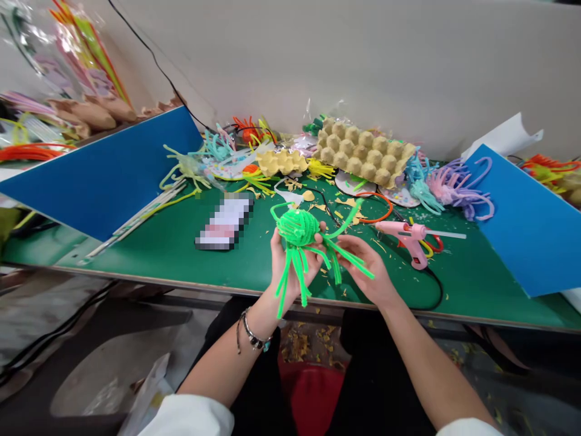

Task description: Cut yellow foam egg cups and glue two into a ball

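The left hand (278, 263) supports a green fuzzy figure (298, 227), a rounded wound body with trailing strands, above the front edge of the green worktop (154, 254); its grip is clamped around the body from below. The right hand (370, 269) is positioned at the strands on the figure's right side, thumb and fingers near one another; whether this grip is clamped on a strand cannot be determined. A pink glue gun (411, 236), fitted with a clear stick, lies to the right of the figure. A phone (224, 224) with a blurred display lies to the left. An egg tray (363, 151) rests behind the figure among coloured fuzzy pieces. A left blue board (104, 175) and a right blue board (531, 224) stand tilted at the two sides.
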Tool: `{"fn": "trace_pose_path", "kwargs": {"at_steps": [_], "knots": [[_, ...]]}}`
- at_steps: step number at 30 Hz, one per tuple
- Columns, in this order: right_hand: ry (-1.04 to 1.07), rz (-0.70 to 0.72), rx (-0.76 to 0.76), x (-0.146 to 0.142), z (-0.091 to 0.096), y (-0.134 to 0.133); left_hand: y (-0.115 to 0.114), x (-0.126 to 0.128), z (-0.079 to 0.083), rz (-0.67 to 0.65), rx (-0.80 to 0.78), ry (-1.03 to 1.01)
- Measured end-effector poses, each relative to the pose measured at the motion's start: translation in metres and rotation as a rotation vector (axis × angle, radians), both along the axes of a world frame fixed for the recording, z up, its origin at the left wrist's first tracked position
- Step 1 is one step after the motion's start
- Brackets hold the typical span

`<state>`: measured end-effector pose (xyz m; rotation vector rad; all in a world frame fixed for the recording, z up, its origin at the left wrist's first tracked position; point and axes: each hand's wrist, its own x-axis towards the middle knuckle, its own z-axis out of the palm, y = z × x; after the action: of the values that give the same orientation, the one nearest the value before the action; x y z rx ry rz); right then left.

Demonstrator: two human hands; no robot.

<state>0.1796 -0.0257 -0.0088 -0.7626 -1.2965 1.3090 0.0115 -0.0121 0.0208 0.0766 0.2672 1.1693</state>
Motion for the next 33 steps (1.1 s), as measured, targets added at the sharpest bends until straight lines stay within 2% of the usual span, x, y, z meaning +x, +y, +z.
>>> {"fn": "trace_pose_path", "kwargs": {"at_steps": [3,8,12,16,18,25,30,33], "knots": [[-0.059,0.012,0.07,-0.006,0.0,-0.003,-0.001,-0.001,0.001,0.02,0.006,-0.011],[-0.136,-0.007,-0.038,-0.009,0.003,-0.006,-0.006,0.001,0.011,0.048,-0.045,-0.034],[0.001,-0.173,-0.081,-0.014,0.001,-0.006,-0.006,0.004,0.013,0.056,-0.097,0.015],[0.181,-0.314,-0.099,-0.019,0.001,-0.006,-0.003,0.005,0.004,0.032,-0.088,0.015],[0.2,-0.333,-0.092,-0.021,0.002,-0.007,-0.003,0.005,-0.001,0.014,-0.075,0.015],[-0.022,-0.352,0.006,-0.025,0.004,-0.012,-0.006,0.011,-0.005,-0.042,-0.046,0.086],[-0.139,-0.496,-0.004,-0.017,0.013,-0.002,-0.008,0.014,-0.006,-0.104,-0.039,0.207],[-0.152,-0.577,-0.03,-0.006,0.011,0.005,-0.009,0.014,-0.006,-0.064,0.04,0.279]]}}
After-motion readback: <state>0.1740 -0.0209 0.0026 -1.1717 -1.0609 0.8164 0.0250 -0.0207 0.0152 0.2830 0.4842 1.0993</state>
